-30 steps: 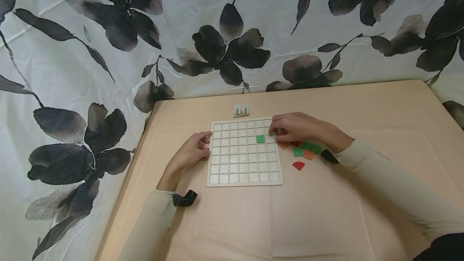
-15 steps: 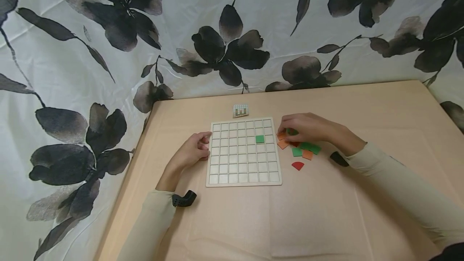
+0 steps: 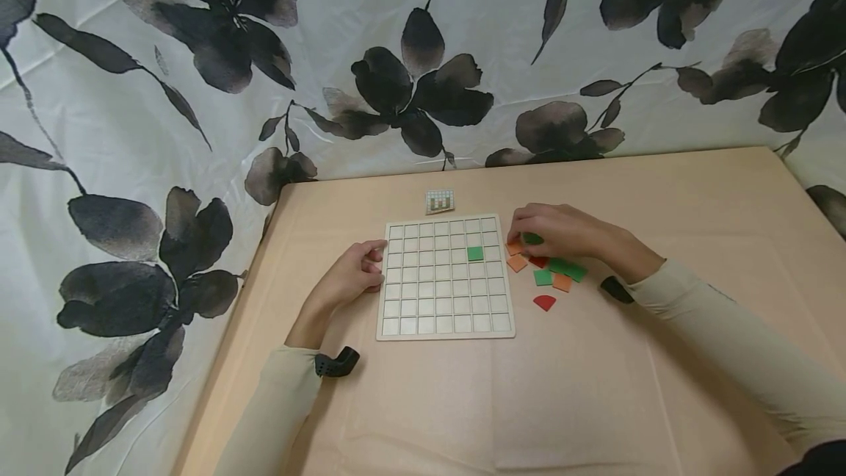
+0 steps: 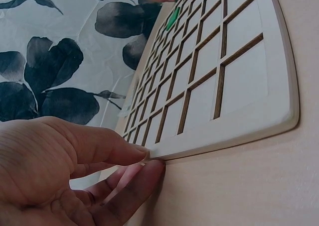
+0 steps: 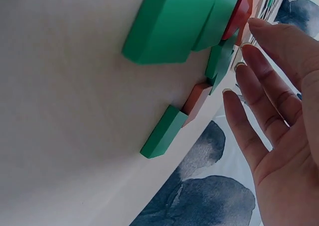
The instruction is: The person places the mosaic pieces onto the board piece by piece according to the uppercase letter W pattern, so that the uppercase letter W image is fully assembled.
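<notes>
A white grid board (image 3: 446,337) lies flat on the table, and one green square tile (image 3: 475,253) sits in a cell in its upper right part. At the board's left edge, my left hand (image 3: 346,274) pinches the rim; in the left wrist view the thumb (image 4: 107,144) meets the edge from above with a finger below. Over the loose pieces right of the board is my right hand (image 3: 562,230), its fingers relaxed and slightly bent. Close to its fingertips lie an orange tile (image 3: 517,264) and a green piece (image 3: 532,239), partly hidden; no piece shows in its grasp.
Several other pieces lie nearby, among them a green tile (image 3: 543,278), an orange tile (image 3: 561,282) and a red fan-shaped piece (image 3: 545,303). A small patterned card (image 3: 439,201) rests behind the board. Floral cloth (image 3: 423,87) hangs along the table's back edge.
My right hand has moved right, from the board's right edge to the loose pieces, uncovering some orange and green ones. My left hand stays at the board's left edge.
</notes>
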### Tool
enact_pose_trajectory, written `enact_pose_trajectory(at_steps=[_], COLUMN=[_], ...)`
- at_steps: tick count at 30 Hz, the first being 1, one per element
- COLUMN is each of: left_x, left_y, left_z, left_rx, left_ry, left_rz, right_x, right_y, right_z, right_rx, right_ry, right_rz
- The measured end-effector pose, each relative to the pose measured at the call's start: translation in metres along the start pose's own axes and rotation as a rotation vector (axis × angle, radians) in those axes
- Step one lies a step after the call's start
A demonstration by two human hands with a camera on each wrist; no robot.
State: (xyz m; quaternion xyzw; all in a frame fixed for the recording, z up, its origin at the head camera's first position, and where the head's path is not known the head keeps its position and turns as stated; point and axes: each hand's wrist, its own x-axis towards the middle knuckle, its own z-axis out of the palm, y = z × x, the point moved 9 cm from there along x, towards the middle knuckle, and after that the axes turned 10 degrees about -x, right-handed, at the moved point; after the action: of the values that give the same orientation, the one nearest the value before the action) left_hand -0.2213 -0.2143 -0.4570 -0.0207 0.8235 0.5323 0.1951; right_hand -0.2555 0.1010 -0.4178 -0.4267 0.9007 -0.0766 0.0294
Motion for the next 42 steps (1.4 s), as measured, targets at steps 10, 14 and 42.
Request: enact_pose_trajectory(at_steps=[10, 14, 42], left_x=[0.0, 0.002, -0.002], left_y=[0.0, -0.001, 0.003], left_z=[0.001, 0.0, 0.001], left_rx=[0.002, 0.007, -0.021], left_ry=[-0.007, -0.005, -0.025], left_rz=[0.001, -0.004, 0.032], right_x=[0.003, 0.003, 0.002], right_y=[0.001, 0.0, 0.012], right_z=[0.004, 0.004, 0.007], right_rx=[-0.01, -0.02, -0.084], right_ry=[-0.015, -0.011, -0.065], right_rz=[0.007, 0.001, 0.111])
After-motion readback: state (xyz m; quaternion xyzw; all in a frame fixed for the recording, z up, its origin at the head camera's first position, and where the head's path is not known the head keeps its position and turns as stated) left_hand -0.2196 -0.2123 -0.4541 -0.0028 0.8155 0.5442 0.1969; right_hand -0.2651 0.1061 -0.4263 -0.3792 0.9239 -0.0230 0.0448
